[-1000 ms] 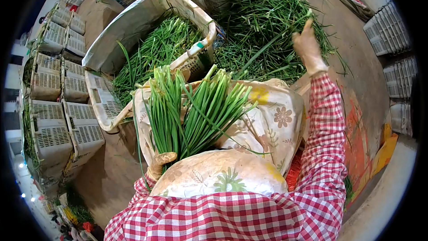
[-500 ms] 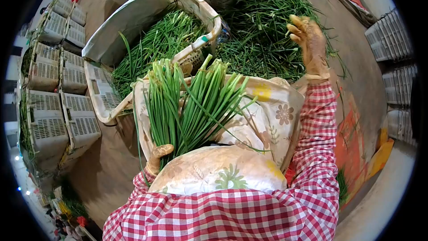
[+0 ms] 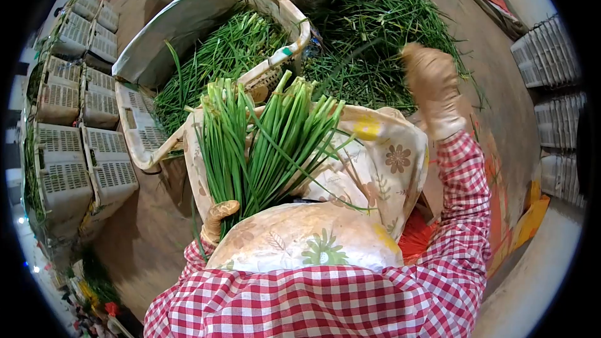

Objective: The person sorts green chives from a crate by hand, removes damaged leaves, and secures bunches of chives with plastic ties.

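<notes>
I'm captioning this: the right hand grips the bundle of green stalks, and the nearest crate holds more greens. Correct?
Not quite: the head view shows the left hand gripping the bundle of green stalks, not the right hand. The nearest crate does hold more greens.

smooth semi-glossy stalks, matt cloth sleeve, hard plastic crate w/ matt finish, & matt flr

The right fingers have drawn back and blurred.
</notes>
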{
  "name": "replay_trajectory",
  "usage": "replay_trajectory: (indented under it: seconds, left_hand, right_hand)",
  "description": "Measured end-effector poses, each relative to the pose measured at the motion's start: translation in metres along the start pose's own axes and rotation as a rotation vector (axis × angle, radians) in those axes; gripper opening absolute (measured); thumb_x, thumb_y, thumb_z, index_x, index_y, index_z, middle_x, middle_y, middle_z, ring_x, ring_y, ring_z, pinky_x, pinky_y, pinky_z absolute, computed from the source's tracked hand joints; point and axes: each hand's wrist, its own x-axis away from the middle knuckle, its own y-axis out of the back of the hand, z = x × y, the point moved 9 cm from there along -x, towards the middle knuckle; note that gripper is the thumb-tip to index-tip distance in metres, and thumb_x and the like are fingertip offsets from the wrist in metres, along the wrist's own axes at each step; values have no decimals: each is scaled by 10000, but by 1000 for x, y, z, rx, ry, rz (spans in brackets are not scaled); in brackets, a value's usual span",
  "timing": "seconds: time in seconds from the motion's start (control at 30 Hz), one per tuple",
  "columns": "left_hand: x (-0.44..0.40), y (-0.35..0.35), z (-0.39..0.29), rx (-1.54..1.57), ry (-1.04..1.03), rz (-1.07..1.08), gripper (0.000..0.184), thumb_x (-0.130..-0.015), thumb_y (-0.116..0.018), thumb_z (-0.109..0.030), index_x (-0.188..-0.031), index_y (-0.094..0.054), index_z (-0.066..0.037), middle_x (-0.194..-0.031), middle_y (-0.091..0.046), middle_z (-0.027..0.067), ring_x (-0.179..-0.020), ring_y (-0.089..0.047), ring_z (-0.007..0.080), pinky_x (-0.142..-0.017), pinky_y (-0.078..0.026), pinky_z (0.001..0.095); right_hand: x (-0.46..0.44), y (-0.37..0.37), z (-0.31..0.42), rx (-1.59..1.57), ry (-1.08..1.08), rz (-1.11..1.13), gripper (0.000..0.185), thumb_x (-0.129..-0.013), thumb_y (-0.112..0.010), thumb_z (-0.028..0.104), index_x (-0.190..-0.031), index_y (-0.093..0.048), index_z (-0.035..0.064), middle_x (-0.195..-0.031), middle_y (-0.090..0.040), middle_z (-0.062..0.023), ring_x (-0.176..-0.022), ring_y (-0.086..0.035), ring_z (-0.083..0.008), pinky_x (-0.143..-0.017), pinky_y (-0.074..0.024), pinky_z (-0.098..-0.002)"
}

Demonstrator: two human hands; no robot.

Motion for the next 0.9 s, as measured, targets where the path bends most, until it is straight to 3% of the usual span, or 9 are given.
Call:
replay_trajectory:
  seconds: [0.07,0.13,0.2,0.27,0.3,0.47,0.6,0.7,0.9]
  left_hand:
    - [-11,113,23,-26,0,-43,300,-763,-625,-132,-1021,-628,20,-1037,-645,128,-914,-630,219,-871,-490,360]
    - [-14,148,22,-69,-1,-92,271,-791,-628,-123,-1023,-629,18,-1022,-651,115,-895,-632,192,-853,-496,344]
    - [-23,112,18,-116,-91,56,319,-813,-628,-114,-1103,-568,6,-1020,-622,86,-893,-594,162,-820,-478,300]
    - [-27,64,20,-161,-168,202,381,-835,-628,-106,-1183,-507,-6,-1017,-592,56,-891,-556,133,-786,-460,256]
    - [-23,35,13,-177,-189,238,398,-841,-628,-103,-1203,-492,-9,-1016,-585,49,-891,-546,125,-778,-456,245]
    - [3,-40,-25,-420,-213,-61,507,-749,-734,-83,-1200,-512,-18,-1055,-584,26,-932,-542,131,-816,-452,296]
    - [5,-60,-31,-549,-287,-29,508,-776,-728,-118,-1218,-500,-14,-1100,-583,35,-975,-538,141,-846,-440,290]
    - [1,-61,-28,-578,-257,58,589,-794,-706,-92,-1304,-422,-16,-1193,-544,58,-1041,-515,143,-914,-412,291]
    - [4,-79,-37,-659,-308,118,655,-783,-704,-73,-1345,-371,-12,-1269,-485,76,-1108,-480,160,-965,-384,294]
  right_hand:
    - [40,-38,-49,226,-503,548,374,-852,-619,207,-1153,-529,6,-446,-433,53,-355,-435,-101,-337,-380,-261]
    - [91,-83,18,-134,-275,1412,590,-776,-667,476,-1156,-568,36,-711,-636,-86,-628,-625,-210,-547,-512,-333]
    - [70,-37,104,-602,-69,1191,575,-771,-642,518,-1075,-604,32,-823,-650,-126,-766,-632,-226,-685,-511,-343]
    - [92,-41,166,-588,287,768,61,-751,-550,102,-719,-588,66,-537,-534,-82,-483,-550,-176,-425,-438,-358]
    - [55,-25,158,-564,-27,258,144,-804,-557,181,-737,-569,54,-592,-541,-71,-541,-568,-186,-500,-472,-350]
    - [67,-123,-4,283,-258,888,177,-894,-498,99,-782,-632,67,-511,-479,-14,-409,-455,-93,-347,-372,-252]
    - [16,-50,-13,-839,-856,320,232,-877,-612,261,-962,-650,49,-507,-510,-51,-475,-530,-151,-452,-438,-310]
    - [-17,-6,75,-844,-249,319,249,-762,-714,303,-662,-629,91,-572,-491,-35,-584,-484,-187,-587,-394,-341]
    - [-3,-31,117,-953,-307,734,165,-755,-689,274,-773,-691,109,-733,-607,-78,-728,-573,-224,-672,-421,-336]
